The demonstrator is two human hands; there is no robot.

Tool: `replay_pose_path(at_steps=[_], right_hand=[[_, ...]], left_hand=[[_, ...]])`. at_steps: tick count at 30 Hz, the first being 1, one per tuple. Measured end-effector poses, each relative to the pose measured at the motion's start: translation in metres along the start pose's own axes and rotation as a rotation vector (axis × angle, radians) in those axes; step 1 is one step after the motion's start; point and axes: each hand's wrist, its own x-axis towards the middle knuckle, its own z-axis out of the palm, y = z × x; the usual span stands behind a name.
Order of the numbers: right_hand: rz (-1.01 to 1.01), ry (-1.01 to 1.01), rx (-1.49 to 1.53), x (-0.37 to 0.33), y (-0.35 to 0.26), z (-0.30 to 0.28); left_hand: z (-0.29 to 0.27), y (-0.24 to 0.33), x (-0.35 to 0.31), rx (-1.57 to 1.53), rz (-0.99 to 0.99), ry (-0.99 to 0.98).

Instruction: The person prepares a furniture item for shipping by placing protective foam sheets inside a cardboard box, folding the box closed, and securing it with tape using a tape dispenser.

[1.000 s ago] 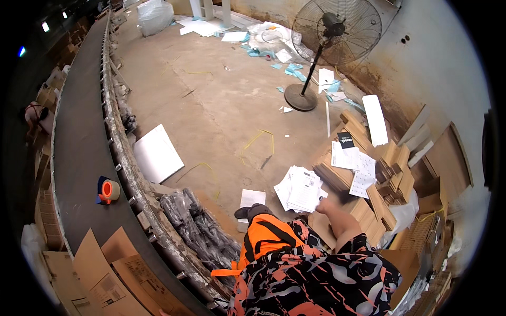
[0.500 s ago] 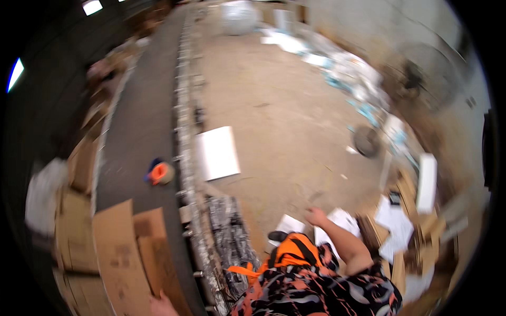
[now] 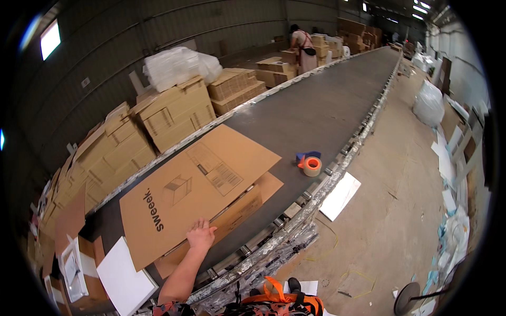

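A large brown cardboard carton (image 3: 182, 197) lies on the dark conveyor belt (image 3: 327, 100), its top flap spread wide and printed in black. My left hand (image 3: 200, 234) rests on the near edge of that flap, fingers flat and thumb apart. My right hand is out of view. Farther along the belt sits a tape dispenser (image 3: 311, 164) in orange and blue with a tan roll. Close to the carton's lower left corner lies a white panel (image 3: 125, 276). Beside it, an open carton (image 3: 92, 253) holds white pieces.
Stacked brown cartons (image 3: 174, 113) line the belt's far side, topped by a bundle in clear plastic (image 3: 179, 68). Another person (image 3: 305, 52) stands among boxes farther off. A metal side rail (image 3: 316, 203) edges the belt. On the floor lies a white board (image 3: 340, 196).
My view has swung left, bringing the whole carton into sight. My left hand is at the carton in both frames. The right hand, seen earlier over the floor, has left the view.
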Motion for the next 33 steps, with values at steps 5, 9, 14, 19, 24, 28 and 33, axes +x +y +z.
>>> replay_pose_path(at_steps=[5, 9, 14, 19, 24, 28, 33], right_hand=[[-0.257, 0.108, 0.042, 0.039, -0.093, -0.033], [-0.457, 0.159, 0.107, 0.029, -0.171, -0.033], [-0.477, 0.082, 0.189, 0.027, -0.182, -0.016], [-0.263, -0.061, -0.283, 0.080, -0.098, 0.010], [-0.241, -0.142, -0.248, 0.057, -0.080, 0.015], [-0.310, -0.157, -0.218, 0.057, -0.083, 0.011], [-0.426, -0.181, -0.226, 0.061, -0.114, 0.010]], left_hand=[[0.013, 0.003, -0.001, -0.028, 0.066, 0.128], [0.013, 0.007, 0.000, -0.043, 0.025, 0.119], [0.007, 0.014, 0.004, -0.085, -0.031, -0.006], [0.013, 0.022, 0.004, -0.077, -0.029, -0.016], [0.005, 0.019, -0.006, -0.063, -0.061, -0.136], [-0.001, 0.036, -0.012, -0.037, 0.009, -0.164], [-0.014, 0.029, -0.024, -0.208, 0.109, 0.028]])
